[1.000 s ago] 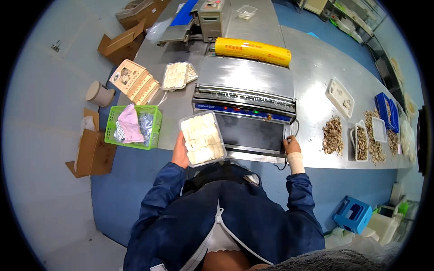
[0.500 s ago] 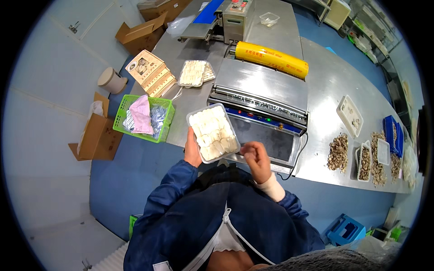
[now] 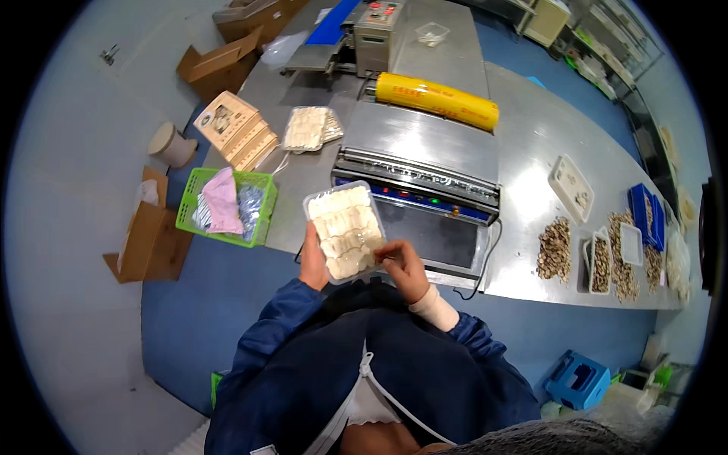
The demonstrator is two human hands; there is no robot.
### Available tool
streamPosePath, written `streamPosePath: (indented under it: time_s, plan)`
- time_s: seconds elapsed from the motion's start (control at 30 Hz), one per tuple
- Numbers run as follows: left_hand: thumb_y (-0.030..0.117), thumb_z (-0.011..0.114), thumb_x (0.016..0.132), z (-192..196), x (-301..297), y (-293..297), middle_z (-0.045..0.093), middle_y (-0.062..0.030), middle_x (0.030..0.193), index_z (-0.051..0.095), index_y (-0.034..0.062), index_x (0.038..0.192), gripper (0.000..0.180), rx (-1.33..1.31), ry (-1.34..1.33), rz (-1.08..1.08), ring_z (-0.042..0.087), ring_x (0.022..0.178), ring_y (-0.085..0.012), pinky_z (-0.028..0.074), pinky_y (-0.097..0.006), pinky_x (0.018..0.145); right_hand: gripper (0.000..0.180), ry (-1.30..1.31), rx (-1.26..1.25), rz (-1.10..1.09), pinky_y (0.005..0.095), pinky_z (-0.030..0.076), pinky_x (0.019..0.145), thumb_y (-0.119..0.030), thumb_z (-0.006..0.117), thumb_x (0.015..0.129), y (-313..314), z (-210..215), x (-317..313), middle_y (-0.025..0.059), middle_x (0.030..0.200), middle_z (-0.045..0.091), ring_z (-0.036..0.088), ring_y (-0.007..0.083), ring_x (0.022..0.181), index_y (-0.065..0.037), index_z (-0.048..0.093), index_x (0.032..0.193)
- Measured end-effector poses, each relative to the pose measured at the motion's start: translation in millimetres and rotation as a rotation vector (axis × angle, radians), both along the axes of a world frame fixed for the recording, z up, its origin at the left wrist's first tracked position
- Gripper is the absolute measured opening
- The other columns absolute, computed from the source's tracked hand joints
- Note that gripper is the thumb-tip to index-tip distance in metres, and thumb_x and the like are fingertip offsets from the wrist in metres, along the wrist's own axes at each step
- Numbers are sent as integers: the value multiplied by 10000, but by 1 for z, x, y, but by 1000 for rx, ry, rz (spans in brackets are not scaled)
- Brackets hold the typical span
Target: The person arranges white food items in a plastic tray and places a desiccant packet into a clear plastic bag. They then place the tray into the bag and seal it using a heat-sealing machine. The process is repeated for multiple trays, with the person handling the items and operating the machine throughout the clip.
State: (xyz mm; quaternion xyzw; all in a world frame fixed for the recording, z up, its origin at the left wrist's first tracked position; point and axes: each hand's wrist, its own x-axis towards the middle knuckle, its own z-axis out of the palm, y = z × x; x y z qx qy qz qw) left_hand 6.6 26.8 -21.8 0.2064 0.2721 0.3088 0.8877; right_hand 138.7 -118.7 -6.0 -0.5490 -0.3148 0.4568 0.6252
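My left hand (image 3: 313, 262) grips a clear plastic tray (image 3: 373, 199) by its left side, tilted above the table's front edge. Pale slices, which look like mushroom (image 3: 343, 221), fill it in neat rows. At the tray's lower right corner is my right hand (image 3: 404, 271), its fingers curled in and the fingertips over the rim by the slices. Whether anything is pinched there is too small to make out. Just beyond the tray stands a film wrapping machine (image 3: 425, 140) with a yellow film roll (image 3: 437, 101) across its back.
Two filled trays (image 3: 306, 129) lie left of the wrapper, near folded printed cartons (image 3: 236, 130). A green basket (image 3: 263, 182) holding cloths stands at the left edge. On the right are heaps of dried slices (image 3: 554, 249), a white tray (image 3: 571, 188) and a blue basket (image 3: 637, 199).
My right hand has moved left to the tray, its fingertips now over the lower right corner. The tray is turned a little more upright in my left hand. The whole view has shifted slightly.
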Motion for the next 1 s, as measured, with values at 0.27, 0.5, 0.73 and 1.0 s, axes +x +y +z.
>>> streamPosePath:
  time_s: [0.27,0.5,0.73,1.0]
  plan:
    - [407,264,935,-3,-15,4,434,-121,1285,351,37,1293,522,-77,-63,36,457,1146,-276,363,-392,971,323,-1003,-114,-268,375,393,881,-79,538,762,-13,-25,81,187,1075,517,490,340,1019,-4,490,1072]
    - [379,279,937,-19,-34,7,445,-104,1279,367,38,1285,495,-117,-37,159,468,1131,-265,369,-375,963,520,-1486,-191,64,418,244,1023,-268,600,756,29,-71,77,164,1304,377,321,323,1229,-3,447,1176]
    - [368,285,937,-18,-49,2,450,-91,1272,377,34,1276,485,-105,-34,251,471,1123,-253,370,-356,958,595,-1631,-234,262,405,222,1031,-407,512,810,72,-94,80,152,1358,323,300,280,1251,-9,410,1241]
    - [377,267,939,-15,-71,-15,437,-102,1283,364,38,1285,494,-138,-25,368,452,1145,-263,355,-365,975,632,-1651,-242,367,400,202,1033,-454,463,828,79,-95,86,155,1367,308,289,274,1248,1,393,1261]
